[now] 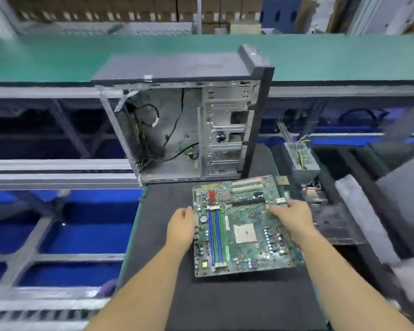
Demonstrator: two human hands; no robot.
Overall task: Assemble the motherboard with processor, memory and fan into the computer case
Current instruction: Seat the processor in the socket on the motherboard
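So the motherboard (243, 226) was lying flat on the dark mat (172, 295), just in front of the open case (184, 130). One board, one case. The case stood upright with its side panel off and the opening facing the person, which I'd guess was so the board could go straight in once it's populated.

Both hands were on the board. The left hand (181, 225) sat against the board's left edge, fingers curled toward it, though the shot was too soft for me to say whether it really had a grip or was just steadying it. The right hand (293, 217) lay over the upper right part of the board with fingers stretched toward the long black slot, looking more like pressing or holding it down than grabbing. My read: squaring the board up on the mat so it doesn't slide while parts go on.

The processor socket (245, 234) near the middle of the board looked bare, no fan over it. The memory slots (216, 237) left of it, I counted four, alternating blue and green, and couldn't tell if any had sticks in.

Right of the board there was one small gold-ish square (282, 180), maybe the processor, and one power supply (302, 158) with wires sticking out behind it.
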